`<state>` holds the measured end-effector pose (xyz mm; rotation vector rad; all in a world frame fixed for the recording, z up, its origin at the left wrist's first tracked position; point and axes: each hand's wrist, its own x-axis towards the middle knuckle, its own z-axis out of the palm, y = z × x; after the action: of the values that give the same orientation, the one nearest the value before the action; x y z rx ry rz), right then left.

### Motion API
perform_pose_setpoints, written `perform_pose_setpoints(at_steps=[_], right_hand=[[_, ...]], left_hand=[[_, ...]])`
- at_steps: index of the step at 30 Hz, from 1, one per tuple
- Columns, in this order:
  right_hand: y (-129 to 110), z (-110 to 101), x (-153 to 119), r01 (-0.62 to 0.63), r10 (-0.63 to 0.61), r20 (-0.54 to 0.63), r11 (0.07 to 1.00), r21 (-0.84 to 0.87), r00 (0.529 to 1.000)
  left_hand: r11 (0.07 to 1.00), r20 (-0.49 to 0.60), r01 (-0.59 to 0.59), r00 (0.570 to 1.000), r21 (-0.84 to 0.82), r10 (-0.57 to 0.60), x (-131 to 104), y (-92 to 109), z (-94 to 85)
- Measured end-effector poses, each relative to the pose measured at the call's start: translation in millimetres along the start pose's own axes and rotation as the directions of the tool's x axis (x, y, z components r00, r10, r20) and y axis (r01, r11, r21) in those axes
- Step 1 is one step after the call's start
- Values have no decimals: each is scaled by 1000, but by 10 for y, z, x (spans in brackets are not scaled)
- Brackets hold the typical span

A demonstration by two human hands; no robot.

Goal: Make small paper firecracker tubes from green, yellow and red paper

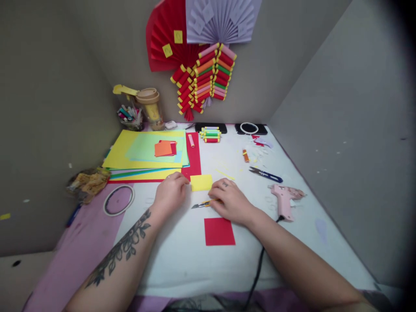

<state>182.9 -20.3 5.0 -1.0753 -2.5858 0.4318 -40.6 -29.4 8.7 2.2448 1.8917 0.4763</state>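
A small yellow paper rectangle [201,183] lies between my two hands on the white work surface. My left hand [171,193] is curled closed, its fingertips at the paper's left edge. At the paper's right edge is my right hand [229,200], its fingers bent and a craft knife [204,204] running in under its thumb. The knife's blade points left, and the end of its handle is hidden by the hand. Nearer to me, a red paper square [219,231] lies flat below the right hand.
Stacked coloured sheets [113,160] lie at the left, near a tape roll [104,203]. Rolled paper tubes [212,140] sit at the back. Snips [266,174] and a pink glue gun [283,201] lie on the right; its cord [260,264] runs towards me.
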Motion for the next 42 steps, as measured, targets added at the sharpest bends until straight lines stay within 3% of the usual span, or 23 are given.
perform_pose_setpoints(at_steps=[5, 9, 12, 14, 17, 22, 29, 42], right_hand=[[-84, 20, 47, 37, -37, 146, 999, 3, 989], [-28, -49, 60, -5, 6, 179, 1000, -3, 984], [114, -154, 39, -158, 161, 94, 987, -32, 983], [218, -215, 23, -288, 293, 37, 952, -100, 956], [318, -259, 9, -366, 380, 43, 911, -189, 924], [324, -229, 3, -289, 319, 114, 931, -222, 941], [347, -172, -11, -204, 233, 142, 960, -190, 962], [315, -136, 29, -228, 252, 141, 960, -165, 958]], left_hand=[[998, 71, -32, 997, -62, 36, 12, 88, 73], [999, 109, -25, 994, -48, 30, 36, 122, 130], [997, 105, -15, 994, -74, 23, 57, 88, 159], [995, 98, -24, 995, -97, 33, 67, 60, 173], [985, 98, -99, 989, -144, 114, 78, 32, 190], [966, 183, -229, 951, -115, 248, 77, 41, 194], [968, 287, -249, 926, -31, 247, 73, 114, 145], [962, 342, -270, 907, 30, 245, 95, 168, 118]])
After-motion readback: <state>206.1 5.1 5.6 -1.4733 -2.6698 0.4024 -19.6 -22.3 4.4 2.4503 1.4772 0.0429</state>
